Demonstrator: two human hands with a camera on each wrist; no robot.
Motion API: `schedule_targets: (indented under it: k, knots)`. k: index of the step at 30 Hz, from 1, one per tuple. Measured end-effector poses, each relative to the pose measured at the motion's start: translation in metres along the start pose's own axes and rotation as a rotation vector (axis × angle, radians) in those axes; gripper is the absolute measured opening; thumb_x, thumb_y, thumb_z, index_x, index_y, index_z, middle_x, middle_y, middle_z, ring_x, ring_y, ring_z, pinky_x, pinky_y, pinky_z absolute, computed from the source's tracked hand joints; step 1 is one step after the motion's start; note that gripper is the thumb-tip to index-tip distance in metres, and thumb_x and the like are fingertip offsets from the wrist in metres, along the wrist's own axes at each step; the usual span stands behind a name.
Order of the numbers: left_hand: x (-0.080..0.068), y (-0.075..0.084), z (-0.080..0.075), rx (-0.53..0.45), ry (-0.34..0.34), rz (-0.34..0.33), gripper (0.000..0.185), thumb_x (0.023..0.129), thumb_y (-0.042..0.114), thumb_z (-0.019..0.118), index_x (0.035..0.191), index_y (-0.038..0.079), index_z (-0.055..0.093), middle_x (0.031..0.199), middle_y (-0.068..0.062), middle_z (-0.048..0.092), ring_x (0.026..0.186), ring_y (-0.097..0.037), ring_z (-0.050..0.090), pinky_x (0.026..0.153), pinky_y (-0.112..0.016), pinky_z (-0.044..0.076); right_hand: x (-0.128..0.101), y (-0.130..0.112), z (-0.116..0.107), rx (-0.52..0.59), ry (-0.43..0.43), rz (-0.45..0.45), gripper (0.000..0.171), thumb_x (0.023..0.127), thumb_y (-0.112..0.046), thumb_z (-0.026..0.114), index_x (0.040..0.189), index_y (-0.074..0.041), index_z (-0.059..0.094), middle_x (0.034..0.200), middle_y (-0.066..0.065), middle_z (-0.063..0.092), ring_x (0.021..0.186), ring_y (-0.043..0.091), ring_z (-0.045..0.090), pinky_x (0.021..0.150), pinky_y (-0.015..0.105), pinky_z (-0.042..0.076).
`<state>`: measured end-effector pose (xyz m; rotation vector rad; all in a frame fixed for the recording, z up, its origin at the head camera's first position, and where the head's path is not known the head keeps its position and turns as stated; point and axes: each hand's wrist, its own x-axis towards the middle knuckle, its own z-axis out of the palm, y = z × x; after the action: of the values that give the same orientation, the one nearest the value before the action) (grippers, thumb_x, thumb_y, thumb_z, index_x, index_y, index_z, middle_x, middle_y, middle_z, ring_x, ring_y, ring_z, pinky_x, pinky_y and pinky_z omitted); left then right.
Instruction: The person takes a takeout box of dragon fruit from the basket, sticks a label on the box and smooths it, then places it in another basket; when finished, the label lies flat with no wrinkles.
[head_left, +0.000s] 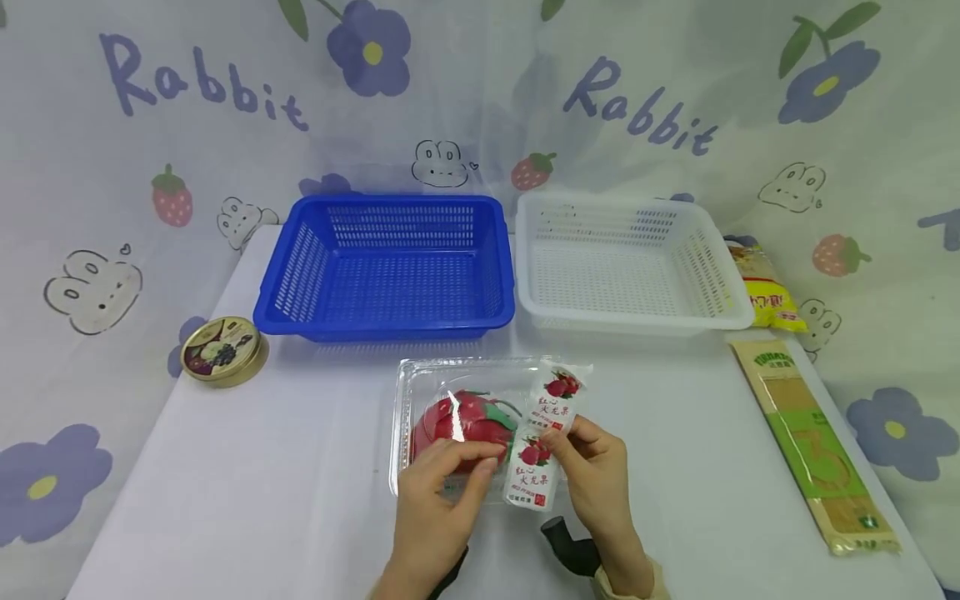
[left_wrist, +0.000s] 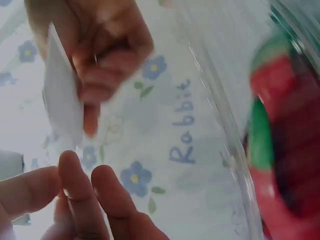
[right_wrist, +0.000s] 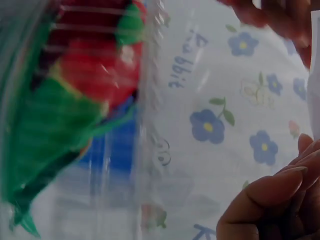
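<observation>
A strip of white labels (head_left: 534, 476) printed with red dragon fruit is pinched between the thumb and fingers of my right hand (head_left: 600, 467). My left hand (head_left: 433, 500) is just left of the strip, thumb and index fingertips together near its edge; I cannot tell whether they hold any of it. In the left wrist view the strip (left_wrist: 62, 95) appears edge-on above the left fingertips. Behind the hands lies a clear plastic box (head_left: 408, 387) with a red dragon fruit (head_left: 468, 421) with green tips inside, partly covered by the left hand and strip.
At the back stand a blue basket (head_left: 390, 325) and a white basket (head_left: 637, 321), side by side. A round gold tin (head_left: 223, 350) sits at left. On the right are a yellow snack bag (head_left: 768, 296) and a long noodle packet (head_left: 817, 450). A patterned curtain hangs behind.
</observation>
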<state>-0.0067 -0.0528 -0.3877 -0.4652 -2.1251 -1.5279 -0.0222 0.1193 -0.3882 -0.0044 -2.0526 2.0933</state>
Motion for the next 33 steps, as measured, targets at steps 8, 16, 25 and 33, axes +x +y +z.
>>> schedule_targets:
  k: [8, 16, 25, 33]
  knots:
    - [0.007, 0.004, 0.012, 0.202, 0.021, -0.065, 0.015, 0.078, 0.010, 0.078, 0.084, 0.022, 0.073, 0.084, 0.016, 0.071, 0.080, -0.003, 0.058, 0.073, -0.024, 0.036, -0.005, 0.015, 0.009, -0.043, -0.152, -0.394, 0.021, 0.086, 0.010, 0.062, 0.100, -0.003, 0.072, 0.105, -0.008, 0.066, 0.093, 0.001, 0.060, 0.073, 0.015, 0.052]
    - [0.007, -0.002, 0.013, 0.183, -0.020, -0.120, 0.014, 0.075, 0.011, 0.079, 0.085, 0.019, 0.072, 0.083, 0.013, 0.071, 0.079, -0.004, 0.061, 0.074, -0.026, 0.038, 0.001, 0.021, 0.010, -0.187, -0.167, -0.601, 0.012, 0.085, 0.007, 0.066, 0.093, -0.001, 0.071, 0.095, 0.013, 0.067, 0.095, 0.010, 0.062, 0.082, 0.015, 0.052]
    - [0.007, -0.006, 0.014, 0.103, 0.081, -0.097, 0.011, 0.077, 0.009, 0.079, 0.079, 0.017, 0.073, 0.074, 0.010, 0.070, 0.066, -0.002, 0.056, 0.070, -0.023, 0.039, 0.003, 0.026, 0.012, -0.199, -0.142, -0.724, 0.016, 0.091, -0.013, 0.065, 0.093, 0.002, 0.071, 0.089, 0.014, 0.069, 0.089, 0.015, 0.064, 0.080, 0.017, 0.052]
    - [0.008, -0.005, 0.015, 0.080, 0.089, -0.087, 0.013, 0.075, 0.011, 0.081, 0.079, 0.019, 0.072, 0.079, 0.009, 0.072, 0.069, -0.005, 0.061, 0.073, -0.026, 0.041, 0.002, 0.028, 0.014, -0.237, -0.124, -0.791, 0.022, 0.092, -0.016, 0.064, 0.093, 0.005, 0.071, 0.088, 0.016, 0.069, 0.084, 0.018, 0.063, 0.078, 0.018, 0.052]
